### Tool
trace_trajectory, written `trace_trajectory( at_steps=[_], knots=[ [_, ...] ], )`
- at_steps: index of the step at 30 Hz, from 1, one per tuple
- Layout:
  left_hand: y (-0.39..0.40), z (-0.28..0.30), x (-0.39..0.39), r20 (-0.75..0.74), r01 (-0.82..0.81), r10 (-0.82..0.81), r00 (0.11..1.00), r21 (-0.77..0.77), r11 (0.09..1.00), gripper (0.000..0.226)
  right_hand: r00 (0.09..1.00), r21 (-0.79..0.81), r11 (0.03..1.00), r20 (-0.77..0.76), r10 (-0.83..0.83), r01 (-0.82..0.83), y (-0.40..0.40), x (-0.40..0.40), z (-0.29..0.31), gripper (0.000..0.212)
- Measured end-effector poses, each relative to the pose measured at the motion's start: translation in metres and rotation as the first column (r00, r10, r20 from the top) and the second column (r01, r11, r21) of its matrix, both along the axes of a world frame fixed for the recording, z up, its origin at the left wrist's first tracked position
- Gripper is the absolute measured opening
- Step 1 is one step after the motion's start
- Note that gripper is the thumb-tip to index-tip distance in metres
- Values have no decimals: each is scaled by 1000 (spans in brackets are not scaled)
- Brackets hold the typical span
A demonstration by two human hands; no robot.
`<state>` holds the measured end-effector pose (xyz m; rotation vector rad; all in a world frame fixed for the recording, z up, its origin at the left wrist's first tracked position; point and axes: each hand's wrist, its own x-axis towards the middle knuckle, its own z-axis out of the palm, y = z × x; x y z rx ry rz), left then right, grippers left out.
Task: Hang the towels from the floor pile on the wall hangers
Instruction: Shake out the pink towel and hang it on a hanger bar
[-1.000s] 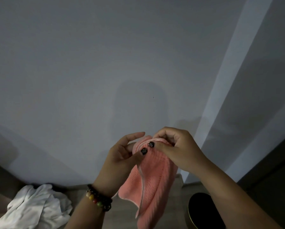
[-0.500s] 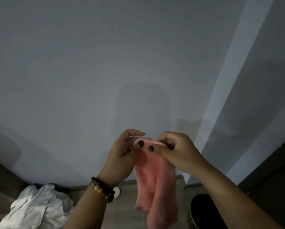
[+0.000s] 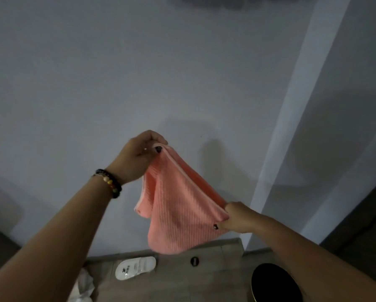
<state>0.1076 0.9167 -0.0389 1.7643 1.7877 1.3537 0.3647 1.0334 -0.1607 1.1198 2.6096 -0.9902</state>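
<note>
While stretched, towel (image 3: 180,205) between hands.

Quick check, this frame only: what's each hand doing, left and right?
Left hand: pinches the upper corner of the pink towel.
Right hand: pinches the towel's lower corner, edge stretched between the two.

bare wall (image 3: 95,83) ahead, black bin (image 3: 274,284) below

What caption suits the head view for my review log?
Both hands, left hand raised and right hand lower, stretch a pink towel before a bare wall.
</note>
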Motion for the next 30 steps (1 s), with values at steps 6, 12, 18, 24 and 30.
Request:
trace_trajectory(
  at_steps=[6, 12, 18, 24, 30],
  knots=[
    [-7, -9, -38, -189, -134, 116, 975, -83, 988, 41, 994, 280, 954, -4, -113, 109, 43, 11, 11, 52],
    [-14, -31, -56, -204, -306, 284, 937, -85, 948, 36, 976, 592, 776, -140, -167, 218, 64, 9, 54, 39],
    [-13, -47, -50, -217, -347, 322, 922, -89, 934, 28, 953, 682, 672, -141, -267, 289, 75, 4, 80, 24],
    [-19, -57, -48, -138, -416, 402, 905, -91, 905, 20, 894, 182, 899, -297, -336, 399, 84, 3, 88, 15],
    [-23, -64, -40, -6, -393, 395, 919, -128, 911, 16, 793, 115, 869, -479, -376, 481, 89, 15, 82, 12]
  ],
)
